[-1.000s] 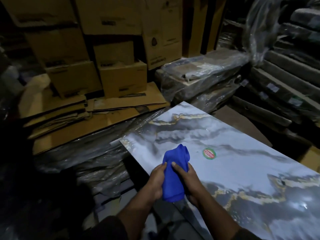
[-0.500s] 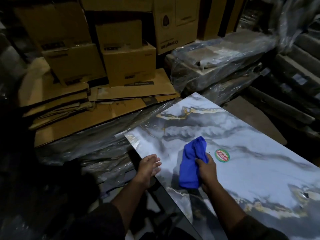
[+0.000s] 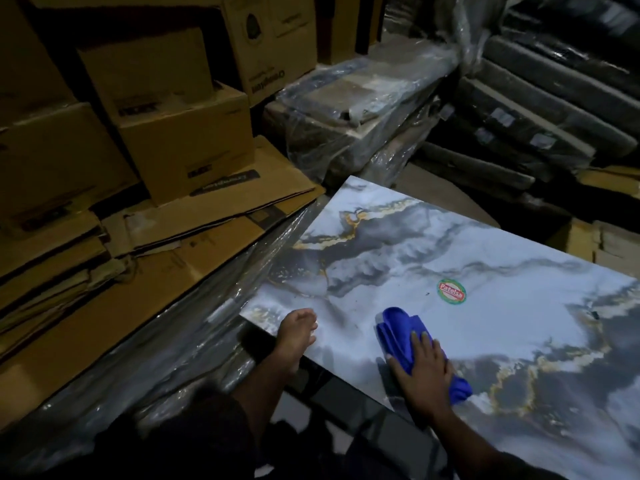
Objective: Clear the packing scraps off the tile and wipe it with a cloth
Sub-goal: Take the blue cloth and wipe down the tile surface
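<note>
While the stacked brown cardboard boxes (image 3: 166,109) and flattened cardboard sheets (image 3: 180,244) are filling the upper left of the frame, and plastic-wrapped bundles (image 3: 363,109) are sitting across the top, the large glossy grey-and-white marbled tile (image 3: 485,271) is lying across the centre and lower right. No packing scraps are showing on its face, so that part is looking done; only a round green-and-red sticker (image 3: 451,291) is sitting mid-tile, and a few dark specks are lying nearby. You are just starting the wipe, judging by where the folded blue cloth (image 3: 398,332) is lying, near the tile's lower-left edge. Your right hand (image 3: 424,367) is pressing it down with flat, spread fingers. Your left hand (image 3: 297,332) is resting on the tile's near edge, fingers relaxed, holding nothing. Most of the surface, toward the upper and right parts of the frame, is probably waiting to be wiped.
</note>
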